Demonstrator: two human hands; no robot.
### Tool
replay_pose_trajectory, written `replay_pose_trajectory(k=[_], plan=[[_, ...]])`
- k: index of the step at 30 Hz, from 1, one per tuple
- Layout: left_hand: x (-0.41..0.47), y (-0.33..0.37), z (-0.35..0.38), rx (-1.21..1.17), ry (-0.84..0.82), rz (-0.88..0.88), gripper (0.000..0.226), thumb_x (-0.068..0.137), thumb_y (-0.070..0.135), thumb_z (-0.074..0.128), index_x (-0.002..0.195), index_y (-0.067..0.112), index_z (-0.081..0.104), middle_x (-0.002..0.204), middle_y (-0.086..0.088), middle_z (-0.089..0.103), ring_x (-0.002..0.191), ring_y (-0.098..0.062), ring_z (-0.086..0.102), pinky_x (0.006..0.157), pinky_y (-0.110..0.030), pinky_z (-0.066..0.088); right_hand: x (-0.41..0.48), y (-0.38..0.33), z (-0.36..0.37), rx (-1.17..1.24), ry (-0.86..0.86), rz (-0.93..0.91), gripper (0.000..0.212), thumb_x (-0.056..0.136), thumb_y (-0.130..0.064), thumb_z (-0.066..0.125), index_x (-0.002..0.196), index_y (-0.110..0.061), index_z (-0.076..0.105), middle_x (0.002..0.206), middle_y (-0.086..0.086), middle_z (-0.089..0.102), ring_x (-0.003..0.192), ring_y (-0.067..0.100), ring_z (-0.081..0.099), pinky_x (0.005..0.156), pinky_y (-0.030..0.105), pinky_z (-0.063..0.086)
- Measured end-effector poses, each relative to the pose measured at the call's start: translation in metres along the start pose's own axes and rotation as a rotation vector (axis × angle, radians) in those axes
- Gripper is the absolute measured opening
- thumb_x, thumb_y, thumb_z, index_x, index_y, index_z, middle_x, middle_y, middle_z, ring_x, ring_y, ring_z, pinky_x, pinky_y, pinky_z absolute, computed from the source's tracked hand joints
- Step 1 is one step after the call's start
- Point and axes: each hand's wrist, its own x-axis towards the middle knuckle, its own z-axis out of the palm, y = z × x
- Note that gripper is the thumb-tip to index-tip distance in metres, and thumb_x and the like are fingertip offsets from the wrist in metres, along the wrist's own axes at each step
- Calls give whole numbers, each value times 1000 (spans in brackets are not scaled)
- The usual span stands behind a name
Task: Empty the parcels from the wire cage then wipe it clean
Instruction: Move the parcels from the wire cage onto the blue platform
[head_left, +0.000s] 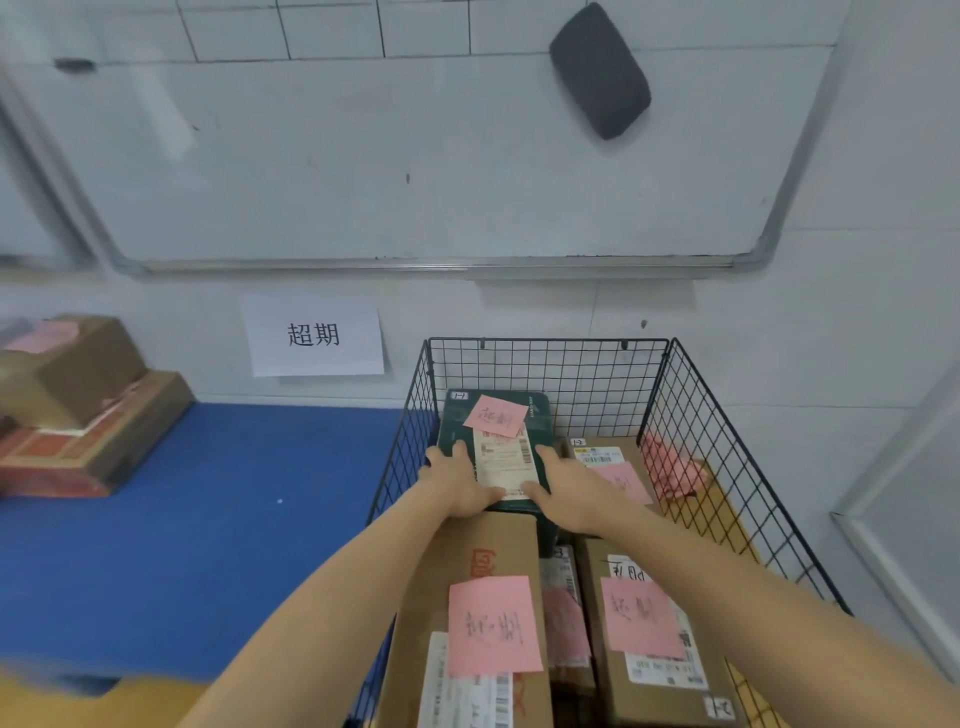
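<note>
Wire cage (550, 364) beside blue mat (182, 519), whiteboard (415, 156) above; left hand (460, 486) and right hand (563, 488) grip a green parcel (453, 422).

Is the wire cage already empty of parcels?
No: several brown boxes lie in the wire cage, and the left hand and right hand grip a dark green parcel.

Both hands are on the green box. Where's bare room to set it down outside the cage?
The blue mat is bare from the stacked boxes on the left to the cage, below the sign. Inside the cage it is crowded: parcels sit packed right of and in front of the green box that the left hand and right hand grip.
</note>
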Motion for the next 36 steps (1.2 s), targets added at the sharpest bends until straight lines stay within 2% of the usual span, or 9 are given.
replay_pose_trajectory(k=[8, 10, 12, 17, 20, 24, 30, 34, 36], plan=[[-30, 21, -12, -74, 93, 176, 83, 78, 46, 71, 143, 15, 29, 139, -16, 29, 127, -33, 38, 108, -43, 36, -36, 5, -21, 112, 143, 53, 58, 98, -26, 51, 146, -12, 23, 137, 9, 52, 114, 23, 57, 83, 26, 50], [-40, 31, -14, -83, 117, 200, 82, 78, 46, 71, 142, 16, 30, 140, -15, 30, 126, -32, 41, 107, -43, 38, -47, 6, -29, 111, 201, 60, 64, 96, -29, 53, 148, -13, 19, 137, 10, 53, 114, 23, 58, 87, 34, 54], [-50, 42, -17, -91, 152, 218, 82, 78, 47, 71, 142, 17, 29, 140, -14, 31, 125, -32, 43, 105, -46, 40, -58, 5, -40, 102, 248, 74, 69, 96, -28, 54, 151, -12, 14, 137, 10, 53, 113, 23, 59, 86, 38, 56], [-77, 62, -29, -144, 225, 284, 92, 80, 48, 69, 150, 16, 18, 142, -13, 36, 128, -29, 41, 106, -41, 38, -90, 0, -70, 73, 345, 73, 64, 97, -25, 54, 149, -10, 19, 140, 8, 50, 117, 21, 56, 83, 25, 51], [-88, 64, -36, -197, 248, 345, 98, 78, 55, 68, 151, 17, 17, 143, -10, 41, 129, -27, 42, 105, -42, 40, -109, -7, -84, 74, 399, 78, 59, 97, -24, 54, 147, -12, 25, 141, 8, 49, 120, 21, 54, 83, 24, 50], [-108, 63, -51, -313, 294, 397, 97, 76, 60, 66, 151, 24, 17, 147, -8, 29, 132, -29, 35, 107, -47, 38, -130, -28, -94, 62, 474, 95, 62, 98, -30, 52, 149, -11, 22, 141, 9, 48, 121, 21, 53, 83, 24, 49], [-137, 32, -76, -454, 307, 456, 91, 81, 46, 69, 152, 25, 15, 153, -6, 21, 136, -26, 32, 109, -43, 37, -150, -80, -96, 12, 558, 74, 65, 98, -32, 52, 149, -8, 20, 147, 10, 41, 128, 23, 47, 95, 31, 46], [-150, -4, -96, -558, 285, 407, 94, 78, 38, 75, 151, 29, 18, 146, -3, 27, 128, -28, 39, 81, -47, 56, -153, -121, -86, 28, 548, 70, 73, 97, -37, 52, 153, -10, 14, 150, 11, 38, 131, 25, 44, 102, 39, 45], [-155, -23, -106, -583, 305, 413, 95, 76, 36, 77, 151, 28, 19, 142, -3, 30, 126, -27, 42, 80, -45, 57, -154, -141, -79, 44, 555, 59, 74, 96, -38, 53, 152, -9, 15, 150, 11, 37, 133, 25, 42, 105, 40, 43]])
